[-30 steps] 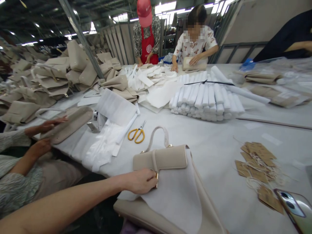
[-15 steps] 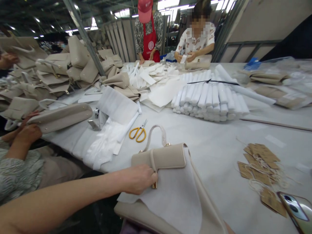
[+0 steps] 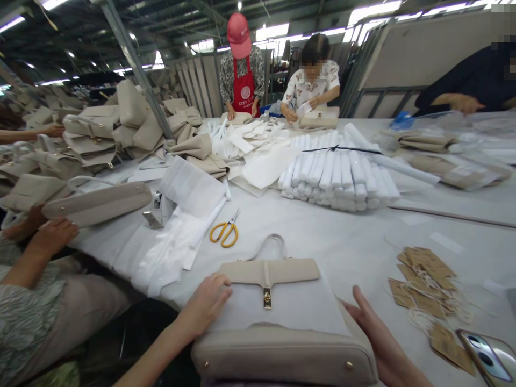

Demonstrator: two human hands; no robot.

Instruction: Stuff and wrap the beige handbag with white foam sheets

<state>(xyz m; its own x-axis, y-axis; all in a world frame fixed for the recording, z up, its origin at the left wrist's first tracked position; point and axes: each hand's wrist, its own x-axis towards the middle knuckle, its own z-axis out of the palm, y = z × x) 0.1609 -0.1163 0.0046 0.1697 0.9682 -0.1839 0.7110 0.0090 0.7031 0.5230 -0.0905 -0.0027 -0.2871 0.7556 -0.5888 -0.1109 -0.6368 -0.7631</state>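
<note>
A beige handbag [image 3: 282, 357] lies tilted at the table's near edge, its base with small metal studs facing me. A white sheet [image 3: 290, 306] covers its front. Over the sheet comes the flap [image 3: 296, 270], with a gold clasp [image 3: 267, 298] on its strap. The thin handle [image 3: 274, 237] arches up behind. My left hand [image 3: 209, 302] is closed with bent fingers at the bag's left upper side, by the flap's end. Along the right side rests my right hand [image 3: 377, 330], open, thumb raised and fingers stretched out; the bag partly hides their tips.
Yellow-handled scissors [image 3: 224, 231], a tape dispenser [image 3: 159, 209] and tied white rolls [image 3: 338, 172] lie beyond the bag. Cardboard tags [image 3: 423, 285] and a phone [image 3: 486, 355] are at right. A co-worker's hand [image 3: 52, 236] holds another bag [image 3: 100, 203] at left.
My left hand has let go of the clasp and moved left to the bag's side. My right hand has come into view at the right. The bag has turned to face me squarely.
</note>
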